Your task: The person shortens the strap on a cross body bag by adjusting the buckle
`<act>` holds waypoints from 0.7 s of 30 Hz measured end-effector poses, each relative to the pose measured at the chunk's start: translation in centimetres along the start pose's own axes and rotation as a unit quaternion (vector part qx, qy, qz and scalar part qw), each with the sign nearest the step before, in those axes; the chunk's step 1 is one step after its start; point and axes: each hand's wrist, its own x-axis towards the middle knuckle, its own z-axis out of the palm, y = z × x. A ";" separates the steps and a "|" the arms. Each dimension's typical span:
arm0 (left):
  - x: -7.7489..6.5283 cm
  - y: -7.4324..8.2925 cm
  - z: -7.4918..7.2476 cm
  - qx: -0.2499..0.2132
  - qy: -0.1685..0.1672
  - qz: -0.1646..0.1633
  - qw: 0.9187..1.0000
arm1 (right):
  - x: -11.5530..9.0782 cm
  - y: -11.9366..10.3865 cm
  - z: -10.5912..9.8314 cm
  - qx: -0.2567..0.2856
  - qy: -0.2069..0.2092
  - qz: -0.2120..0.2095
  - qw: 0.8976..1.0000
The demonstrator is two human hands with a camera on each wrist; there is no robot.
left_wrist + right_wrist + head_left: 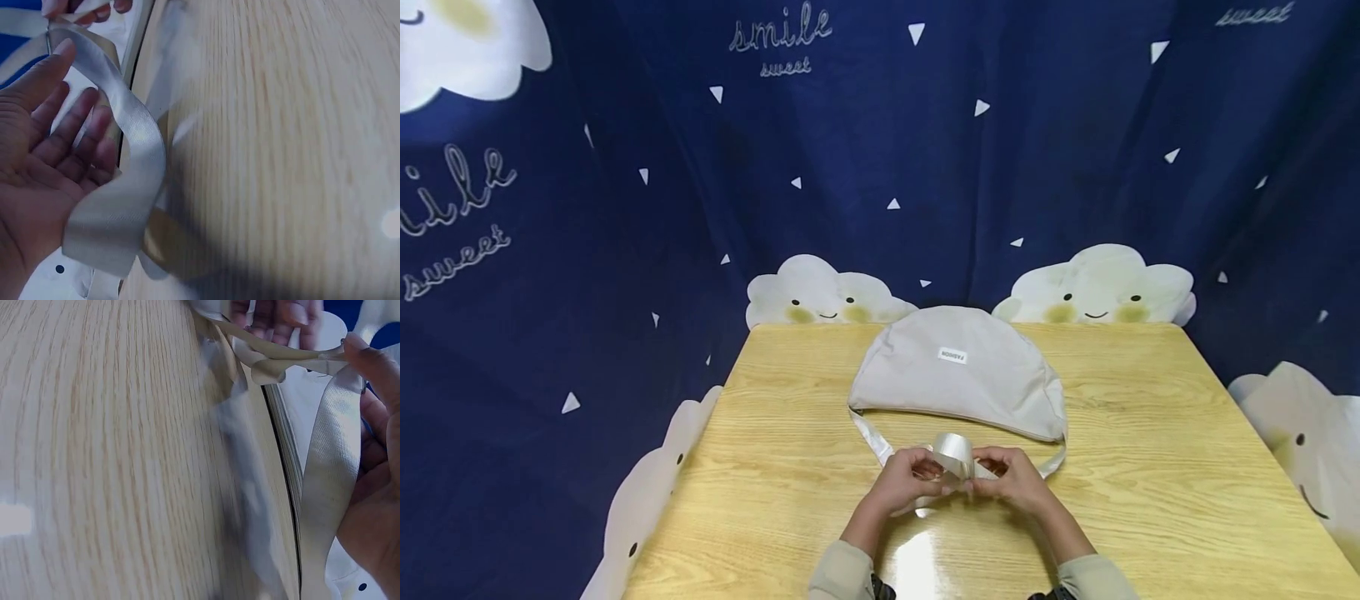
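A pale grey half-moon shoulder bag [958,379] lies on the table, its small label upside down. Its flat, satiny strap [953,450] runs toward the person and rises in a loop between the two hands. The left hand [901,482] pinches the strap from the left, thumb on the webbing in the left wrist view, other fingers loosely bent. Close beside it, the right hand [1013,479] pinches the strap between thumb and fingers. By the right thumb in the right wrist view is a thin metal buckle [364,382], partly covered by webbing.
The wooden table [790,433] reflects a bright light near its front edge. Behind it hangs a dark blue curtain [850,133] with white triangles and smiling clouds. The bag's zipped edge [284,444] lies just beyond the hands.
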 end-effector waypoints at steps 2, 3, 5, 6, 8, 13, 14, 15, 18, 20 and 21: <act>0.1 -0.6 -0.1 0.017 -0.006 0.000 1.000 | -0.1 -0.7 0.0 0.009 0.002 -0.005 1.000; 0.0 -0.6 -0.1 0.022 -0.009 -0.001 1.000 | -0.2 -1.1 -0.1 0.011 0.003 -0.006 1.000; 0.0 -0.6 0.0 0.043 -0.013 0.001 0.999 | -0.4 -1.8 -0.1 0.016 0.003 -0.017 1.000; 0.0 -0.6 0.0 0.054 -0.015 0.002 0.998 | -0.4 -1.8 -0.2 0.017 0.004 -0.018 1.000; -0.1 -0.3 0.1 0.072 -0.014 0.006 0.997 | -0.5 -1.5 -0.2 0.011 0.005 -0.021 1.000; -0.6 1.2 0.0 0.054 -0.012 0.020 0.998 | -0.5 0.2 -0.5 0.008 0.009 -0.020 1.000; -0.7 1.3 0.0 0.043 -0.011 0.019 0.999 | -0.6 0.4 -0.5 0.010 0.009 -0.021 1.000; -0.7 1.3 0.0 0.033 -0.012 0.018 0.999 | -0.6 0.4 -0.6 0.013 0.009 -0.024 1.000; -0.5 0.5 0.0 0.016 -0.011 0.011 1.000 | -0.7 0.3 -0.7 0.015 0.006 -0.027 1.000; -0.2 -0.2 0.1 0.016 -0.006 0.009 1.000 | -0.8 -0.3 -0.6 0.014 0.006 -0.028 1.000; -0.1 -0.6 0.1 0.023 -0.002 0.010 1.000 | -0.8 -0.7 -0.6 0.012 0.007 -0.028 1.000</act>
